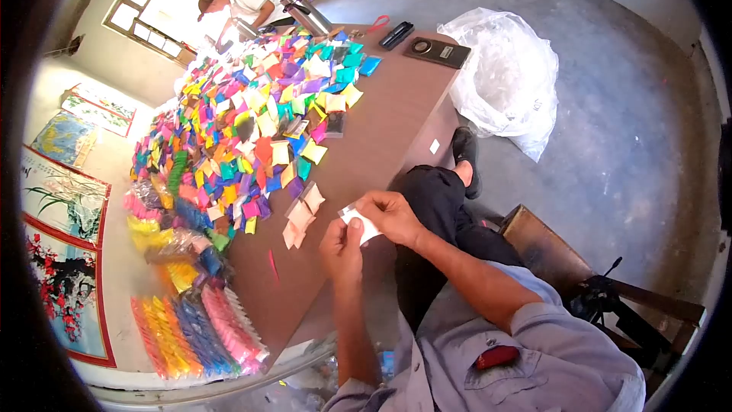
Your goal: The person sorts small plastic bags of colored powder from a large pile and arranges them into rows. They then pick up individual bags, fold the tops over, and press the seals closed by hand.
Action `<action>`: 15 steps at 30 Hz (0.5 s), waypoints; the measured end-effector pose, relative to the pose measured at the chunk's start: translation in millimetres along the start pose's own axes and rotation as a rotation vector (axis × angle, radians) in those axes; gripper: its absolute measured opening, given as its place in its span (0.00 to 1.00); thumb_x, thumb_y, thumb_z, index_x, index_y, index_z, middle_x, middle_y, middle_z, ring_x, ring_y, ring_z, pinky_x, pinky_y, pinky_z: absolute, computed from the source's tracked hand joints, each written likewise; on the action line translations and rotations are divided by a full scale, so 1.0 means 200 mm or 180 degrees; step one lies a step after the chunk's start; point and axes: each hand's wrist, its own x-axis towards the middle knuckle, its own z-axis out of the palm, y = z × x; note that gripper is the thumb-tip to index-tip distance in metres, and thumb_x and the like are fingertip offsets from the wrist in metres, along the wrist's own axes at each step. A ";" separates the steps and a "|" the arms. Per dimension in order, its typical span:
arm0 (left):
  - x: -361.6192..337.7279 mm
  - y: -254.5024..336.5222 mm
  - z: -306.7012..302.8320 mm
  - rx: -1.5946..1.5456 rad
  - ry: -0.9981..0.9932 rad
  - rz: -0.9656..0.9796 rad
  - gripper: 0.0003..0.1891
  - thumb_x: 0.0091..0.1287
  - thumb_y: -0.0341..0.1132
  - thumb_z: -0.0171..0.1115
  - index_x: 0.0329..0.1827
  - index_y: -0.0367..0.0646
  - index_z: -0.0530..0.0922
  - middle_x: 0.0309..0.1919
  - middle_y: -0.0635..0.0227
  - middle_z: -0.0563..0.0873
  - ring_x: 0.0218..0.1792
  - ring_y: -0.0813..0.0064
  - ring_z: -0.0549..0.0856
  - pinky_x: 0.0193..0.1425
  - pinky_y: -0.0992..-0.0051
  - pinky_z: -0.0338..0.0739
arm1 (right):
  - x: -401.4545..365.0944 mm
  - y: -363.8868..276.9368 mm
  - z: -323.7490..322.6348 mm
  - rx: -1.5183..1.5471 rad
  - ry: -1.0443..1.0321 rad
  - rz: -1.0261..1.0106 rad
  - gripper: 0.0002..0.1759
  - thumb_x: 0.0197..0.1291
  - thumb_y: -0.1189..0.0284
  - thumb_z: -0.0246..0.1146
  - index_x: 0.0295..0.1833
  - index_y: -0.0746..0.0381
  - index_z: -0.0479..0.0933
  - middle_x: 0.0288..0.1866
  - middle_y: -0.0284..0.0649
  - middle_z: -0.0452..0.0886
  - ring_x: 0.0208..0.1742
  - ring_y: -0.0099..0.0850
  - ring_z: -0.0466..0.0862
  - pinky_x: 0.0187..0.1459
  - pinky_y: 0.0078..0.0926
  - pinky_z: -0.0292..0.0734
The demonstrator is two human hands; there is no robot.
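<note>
In front of my lap, both hands pinch a small white packet (367, 227) with a clear plastic edge. My left hand (341, 250) grips its near side, thumb on top. The fingers of my right hand (392, 216) close on its upper edge. Just left of my hands, several pale peach packets (300, 220) lie overlapping on the brown table (366, 126). Beyond them spreads a big heap of small colourful packets (259, 118).
Bundled packets in long rows (194, 332) lie at the table's near left corner. A dark phone-like device (437, 51), a black case (396, 35) and a steel flask (306, 15) stand farther back. A big clear plastic bag (499, 69) sits beside the table. Another person (248, 1) is across it.
</note>
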 end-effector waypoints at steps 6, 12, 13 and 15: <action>-0.01 0.02 0.12 -0.0239 0.0109 -0.0249 0.12 0.78 0.39 0.66 0.46 0.36 0.84 0.32 0.69 0.86 0.29 0.83 0.82 0.33 0.80 0.77 | 0.00 0.01 -0.04 0.0356 0.0127 0.0308 0.14 0.78 0.65 0.62 0.45 0.64 0.84 0.36 0.27 0.84 0.36 0.15 0.79 0.38 0.19 0.76; -0.03 0.02 0.12 -0.0075 0.0003 -0.0359 0.11 0.77 0.38 0.66 0.44 0.38 0.83 0.30 0.69 0.86 0.28 0.83 0.82 0.33 0.80 0.77 | 0.01 0.01 -0.05 0.0081 0.0315 0.0012 0.17 0.79 0.63 0.61 0.41 0.66 0.82 0.31 0.30 0.82 0.31 0.16 0.78 0.32 0.21 0.75; -0.03 0.01 0.12 -0.0055 0.0035 -0.0347 0.10 0.76 0.37 0.67 0.44 0.38 0.83 0.30 0.70 0.86 0.28 0.83 0.82 0.32 0.80 0.76 | 0.01 0.01 -0.06 -0.0041 0.0252 0.0005 0.18 0.79 0.63 0.61 0.40 0.66 0.82 0.31 0.30 0.82 0.31 0.17 0.79 0.32 0.21 0.75; -0.01 0.01 0.11 -0.0006 -0.0008 -0.0298 0.10 0.76 0.37 0.67 0.44 0.38 0.83 0.30 0.70 0.86 0.28 0.83 0.81 0.32 0.80 0.76 | 0.03 0.01 -0.06 -0.0020 0.0244 0.0104 0.18 0.79 0.62 0.60 0.40 0.65 0.82 0.31 0.29 0.82 0.31 0.17 0.78 0.32 0.21 0.75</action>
